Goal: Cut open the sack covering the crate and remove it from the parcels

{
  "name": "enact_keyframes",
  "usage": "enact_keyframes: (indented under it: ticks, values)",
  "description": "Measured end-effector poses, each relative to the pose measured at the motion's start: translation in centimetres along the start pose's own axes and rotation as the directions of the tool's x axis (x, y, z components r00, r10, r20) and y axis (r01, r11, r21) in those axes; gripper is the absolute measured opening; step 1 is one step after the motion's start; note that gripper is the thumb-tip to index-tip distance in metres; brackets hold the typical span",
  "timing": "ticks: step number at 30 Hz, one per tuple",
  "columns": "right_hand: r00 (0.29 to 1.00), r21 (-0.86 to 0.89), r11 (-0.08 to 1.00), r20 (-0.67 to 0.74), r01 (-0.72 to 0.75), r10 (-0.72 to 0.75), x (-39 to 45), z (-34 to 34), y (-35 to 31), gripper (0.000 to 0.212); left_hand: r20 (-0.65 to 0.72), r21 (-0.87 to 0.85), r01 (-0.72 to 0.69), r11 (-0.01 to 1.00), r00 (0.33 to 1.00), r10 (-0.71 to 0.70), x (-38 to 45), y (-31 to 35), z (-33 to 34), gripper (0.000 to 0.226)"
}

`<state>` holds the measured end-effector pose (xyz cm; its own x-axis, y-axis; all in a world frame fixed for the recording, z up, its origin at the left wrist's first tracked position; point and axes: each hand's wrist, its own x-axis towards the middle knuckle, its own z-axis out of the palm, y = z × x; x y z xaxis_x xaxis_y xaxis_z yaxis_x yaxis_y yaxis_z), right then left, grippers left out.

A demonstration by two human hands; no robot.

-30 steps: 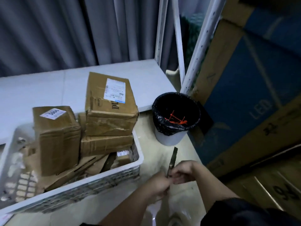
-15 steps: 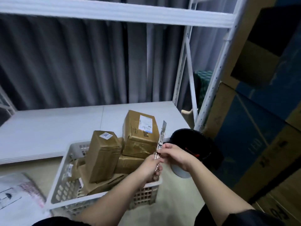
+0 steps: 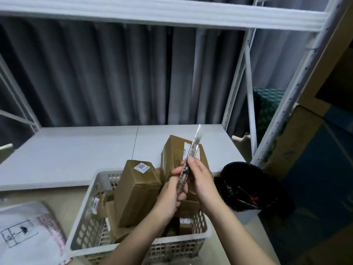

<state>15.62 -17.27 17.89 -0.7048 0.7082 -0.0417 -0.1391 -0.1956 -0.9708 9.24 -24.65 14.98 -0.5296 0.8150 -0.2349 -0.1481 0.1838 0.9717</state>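
Observation:
A white plastic crate [image 3: 91,232] on the floor holds several brown cardboard parcels [image 3: 135,190]. A white sack [image 3: 24,230] lies crumpled on the floor left of the crate. Above the crate's right side, both hands hold a long utility knife [image 3: 193,153] upright, its blade end pointing up. My left hand [image 3: 171,197] grips the lower handle. My right hand [image 3: 199,180] wraps the knife's middle with the thumb on its slider.
A bin with a black liner [image 3: 246,188] stands right of the crate, with a red tie inside. A low white shelf board [image 3: 76,152] runs behind the crate, with white rack posts [image 3: 286,104] and large cardboard boxes [image 3: 313,142] on the right.
The hands with the knife have risen from near the floor to above the crate. The view has tilted up, bringing the upper shelf beam and the sack into sight.

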Motion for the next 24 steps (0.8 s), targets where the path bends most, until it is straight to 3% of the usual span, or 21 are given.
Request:
enact_keyframes:
  ticks: [3,5,10,16,24]
  values:
    - [1.0,-0.015,1.0,0.01,0.004,-0.004,0.7,0.8,-0.3,0.025,-0.102,-0.071,-0.133,0.989,0.987,0.125,0.6,-0.3,0.5,0.031]
    - [1.0,-0.022,1.0,-0.013,0.02,-0.02,1.2,1.1,-0.6,0.025,-0.148,-0.08,-0.223,0.972,0.967,0.21,0.9,-0.7,0.6,0.039]
    - [0.998,-0.004,0.999,-0.041,0.038,-0.038,1.6,1.3,-0.2,0.026,-0.185,-0.031,-0.27,0.962,0.948,0.26,1.5,-1.4,0.4,0.047]
    - [0.999,0.023,1.0,0.054,-0.009,0.007,1.0,1.7,0.6,0.017,-0.222,-0.051,-0.179,0.982,0.961,0.164,1.2,-1.4,0.3,0.037]
    - [0.986,-0.039,0.999,0.162,-0.016,0.022,1.3,1.4,2.1,0.023,-0.195,-0.188,-0.064,0.98,0.98,0.026,1.0,-0.3,0.2,0.051]
